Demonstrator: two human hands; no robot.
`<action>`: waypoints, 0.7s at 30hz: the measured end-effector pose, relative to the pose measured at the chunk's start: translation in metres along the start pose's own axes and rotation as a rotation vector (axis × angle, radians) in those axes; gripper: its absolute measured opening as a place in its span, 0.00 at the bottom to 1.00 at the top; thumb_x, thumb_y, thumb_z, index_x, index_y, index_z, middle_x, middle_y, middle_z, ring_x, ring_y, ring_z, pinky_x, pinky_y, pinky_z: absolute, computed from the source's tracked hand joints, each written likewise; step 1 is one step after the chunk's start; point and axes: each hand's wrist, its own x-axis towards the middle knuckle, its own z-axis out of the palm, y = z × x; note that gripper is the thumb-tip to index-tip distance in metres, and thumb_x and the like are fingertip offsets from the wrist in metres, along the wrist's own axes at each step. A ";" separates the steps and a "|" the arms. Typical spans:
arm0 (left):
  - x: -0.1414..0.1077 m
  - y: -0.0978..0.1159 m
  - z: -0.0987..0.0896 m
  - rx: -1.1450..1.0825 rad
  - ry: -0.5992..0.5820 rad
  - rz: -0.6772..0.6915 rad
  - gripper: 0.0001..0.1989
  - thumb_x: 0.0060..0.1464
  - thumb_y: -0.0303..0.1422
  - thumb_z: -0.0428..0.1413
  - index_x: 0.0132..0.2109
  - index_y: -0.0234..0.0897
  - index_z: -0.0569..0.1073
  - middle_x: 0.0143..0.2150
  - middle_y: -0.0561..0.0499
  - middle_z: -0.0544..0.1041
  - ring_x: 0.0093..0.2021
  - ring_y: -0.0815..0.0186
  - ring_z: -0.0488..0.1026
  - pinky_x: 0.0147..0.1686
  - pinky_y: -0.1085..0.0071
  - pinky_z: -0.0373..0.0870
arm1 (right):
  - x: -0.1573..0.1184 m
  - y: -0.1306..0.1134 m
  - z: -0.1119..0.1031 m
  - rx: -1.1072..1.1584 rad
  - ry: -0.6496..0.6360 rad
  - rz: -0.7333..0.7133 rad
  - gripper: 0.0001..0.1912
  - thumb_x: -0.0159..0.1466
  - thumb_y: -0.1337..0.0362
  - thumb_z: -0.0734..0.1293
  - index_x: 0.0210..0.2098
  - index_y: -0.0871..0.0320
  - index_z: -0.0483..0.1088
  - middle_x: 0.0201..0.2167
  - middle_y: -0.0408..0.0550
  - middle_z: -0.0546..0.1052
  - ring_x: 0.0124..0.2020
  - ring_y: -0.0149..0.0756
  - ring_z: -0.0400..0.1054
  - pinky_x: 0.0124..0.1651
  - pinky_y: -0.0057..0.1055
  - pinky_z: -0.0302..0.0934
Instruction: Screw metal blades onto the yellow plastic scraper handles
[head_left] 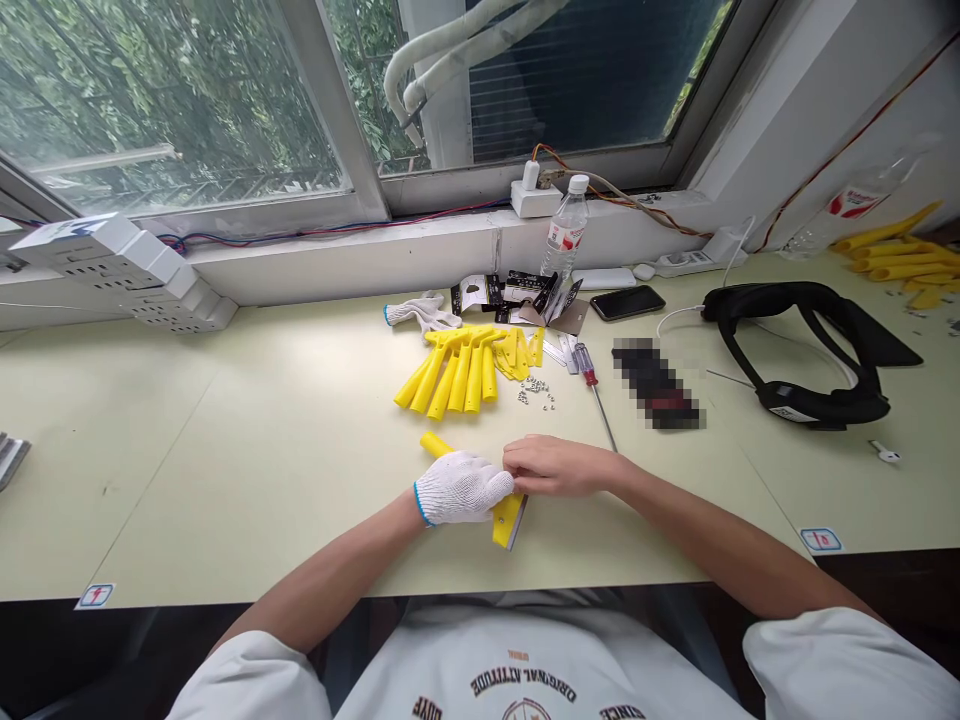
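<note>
My left hand (pixel 463 488), in a white knitted glove with a blue cuff, is wrapped round the handle of a yellow scraper (pixel 508 520). The handle's end sticks out at the upper left, and the wide head with a metal blade edge shows at the lower right. My bare right hand (pixel 553 466) has its fingers pressed together at the scraper's head, beside my left thumb. What its fingertips hold, if anything, is hidden. Beyond my hands lie several yellow scraper handles (pixel 456 375), yellow flat pieces (pixel 517 352) and small metal nuts or screws (pixel 534 388).
A screwdriver (pixel 591 380) lies just beyond my right wrist. Farther back are a spare glove (pixel 424 312), blade packets (pixel 517 292), a bottle (pixel 566 230) and a phone (pixel 628 302). A black headset (pixel 802 350) stands at the right; white boxes (pixel 135 275) stand at the left.
</note>
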 end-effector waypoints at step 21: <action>0.001 -0.002 -0.008 -0.046 0.139 0.055 0.10 0.61 0.29 0.57 0.50 0.38 0.75 0.30 0.53 0.80 0.27 0.62 0.78 0.26 0.69 0.69 | -0.003 0.010 -0.002 0.264 0.000 0.017 0.12 0.76 0.54 0.67 0.43 0.56 0.71 0.40 0.45 0.78 0.38 0.35 0.67 0.40 0.31 0.59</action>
